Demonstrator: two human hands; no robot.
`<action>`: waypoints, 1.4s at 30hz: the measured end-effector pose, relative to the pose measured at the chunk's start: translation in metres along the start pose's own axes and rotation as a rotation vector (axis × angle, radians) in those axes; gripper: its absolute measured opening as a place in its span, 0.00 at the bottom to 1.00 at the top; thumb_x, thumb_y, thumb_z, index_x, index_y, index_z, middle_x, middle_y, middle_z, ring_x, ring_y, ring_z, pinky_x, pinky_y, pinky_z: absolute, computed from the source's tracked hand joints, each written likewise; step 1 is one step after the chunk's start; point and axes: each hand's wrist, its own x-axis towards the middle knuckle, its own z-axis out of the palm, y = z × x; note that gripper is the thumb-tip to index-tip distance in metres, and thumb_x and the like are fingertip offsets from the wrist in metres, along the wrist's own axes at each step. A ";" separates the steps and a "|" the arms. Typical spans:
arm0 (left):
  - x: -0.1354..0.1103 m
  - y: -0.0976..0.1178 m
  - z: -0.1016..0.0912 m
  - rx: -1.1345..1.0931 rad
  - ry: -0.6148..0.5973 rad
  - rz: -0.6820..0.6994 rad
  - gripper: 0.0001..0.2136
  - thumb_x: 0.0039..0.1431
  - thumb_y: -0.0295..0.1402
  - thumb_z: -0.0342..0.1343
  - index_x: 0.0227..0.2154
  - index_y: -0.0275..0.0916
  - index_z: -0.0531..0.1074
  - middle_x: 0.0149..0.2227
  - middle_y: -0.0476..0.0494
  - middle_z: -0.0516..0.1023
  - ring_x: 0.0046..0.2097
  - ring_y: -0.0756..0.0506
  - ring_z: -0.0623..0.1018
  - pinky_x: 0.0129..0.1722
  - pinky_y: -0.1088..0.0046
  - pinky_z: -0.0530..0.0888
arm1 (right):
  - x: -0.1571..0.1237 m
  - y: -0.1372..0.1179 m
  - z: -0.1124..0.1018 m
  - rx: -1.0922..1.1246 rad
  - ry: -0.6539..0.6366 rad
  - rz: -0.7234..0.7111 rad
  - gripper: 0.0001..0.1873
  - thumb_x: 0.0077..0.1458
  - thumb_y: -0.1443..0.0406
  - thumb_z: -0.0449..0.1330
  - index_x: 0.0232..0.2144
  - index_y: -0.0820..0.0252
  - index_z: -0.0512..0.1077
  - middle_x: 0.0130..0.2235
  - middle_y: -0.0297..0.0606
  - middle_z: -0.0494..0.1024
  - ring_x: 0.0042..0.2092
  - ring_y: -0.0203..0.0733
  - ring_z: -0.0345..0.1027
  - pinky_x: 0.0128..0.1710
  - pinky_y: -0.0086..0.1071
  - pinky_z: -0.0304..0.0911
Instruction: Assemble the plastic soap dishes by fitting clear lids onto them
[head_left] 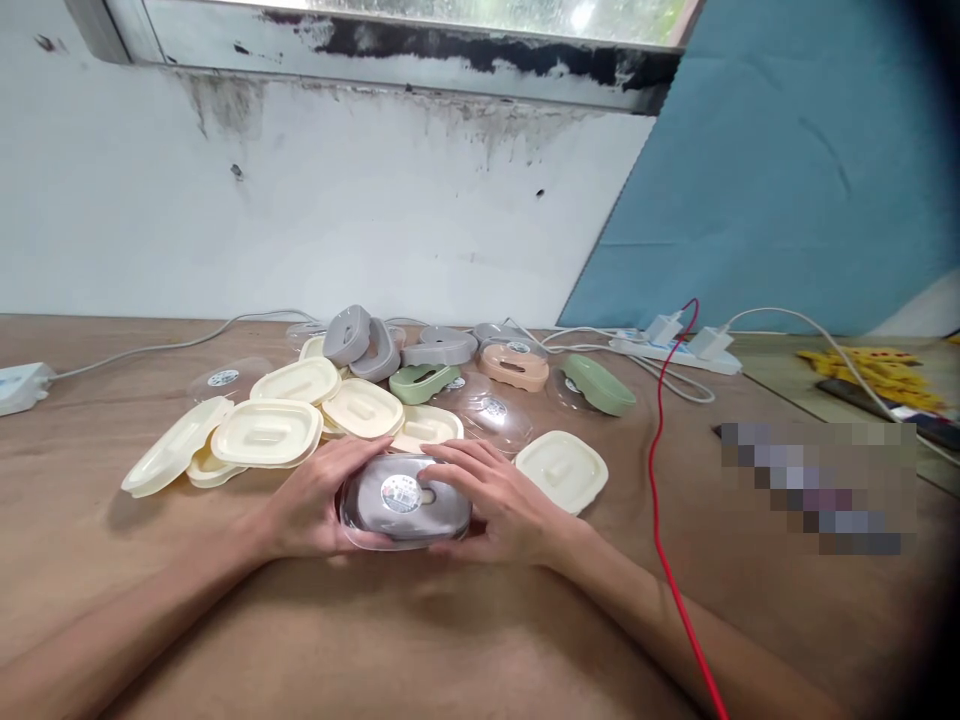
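Note:
A grey soap box with a clear lid and a round sticker [405, 500] rests on the wooden table [450, 640] in front of me. My left hand [311, 505] cups its left side. My right hand [502, 500] grips its right side, fingers spread over the lid. Just behind lies a pile of similar parts: several cream trays [266, 432], grey pieces [360, 340], a green tray [424, 380], a peach tray [514, 366], clear lids [491, 412] and another green piece [600, 384]. A single cream tray [561, 468] lies right of my right hand.
A red cable [660, 480] runs down the table on the right. A white power strip with plugs [675, 345] and white cords lie at the back. A white adapter [19, 385] is at far left, yellow items [874, 370] at far right. A stained white wall stands behind.

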 end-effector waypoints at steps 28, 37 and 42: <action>-0.001 -0.001 -0.007 -0.006 0.003 0.085 0.49 0.49 0.53 0.74 0.70 0.44 0.61 0.56 0.35 0.79 0.54 0.33 0.79 0.52 0.56 0.76 | -0.008 0.012 -0.005 0.096 -0.002 -0.010 0.39 0.59 0.52 0.67 0.69 0.53 0.65 0.62 0.53 0.69 0.60 0.56 0.68 0.59 0.50 0.67; 0.003 0.003 -0.007 0.011 0.023 0.099 0.44 0.48 0.54 0.74 0.64 0.45 0.66 0.57 0.35 0.79 0.56 0.33 0.78 0.54 0.54 0.75 | -0.007 0.007 -0.004 0.094 0.003 0.000 0.40 0.57 0.52 0.70 0.68 0.52 0.67 0.62 0.53 0.69 0.61 0.56 0.68 0.59 0.50 0.67; 0.004 0.003 -0.008 0.060 0.058 0.139 0.43 0.46 0.56 0.74 0.62 0.44 0.67 0.55 0.37 0.81 0.53 0.34 0.80 0.52 0.55 0.76 | -0.007 0.009 -0.002 0.096 0.008 0.006 0.40 0.57 0.49 0.70 0.68 0.52 0.67 0.62 0.52 0.70 0.60 0.56 0.69 0.59 0.49 0.67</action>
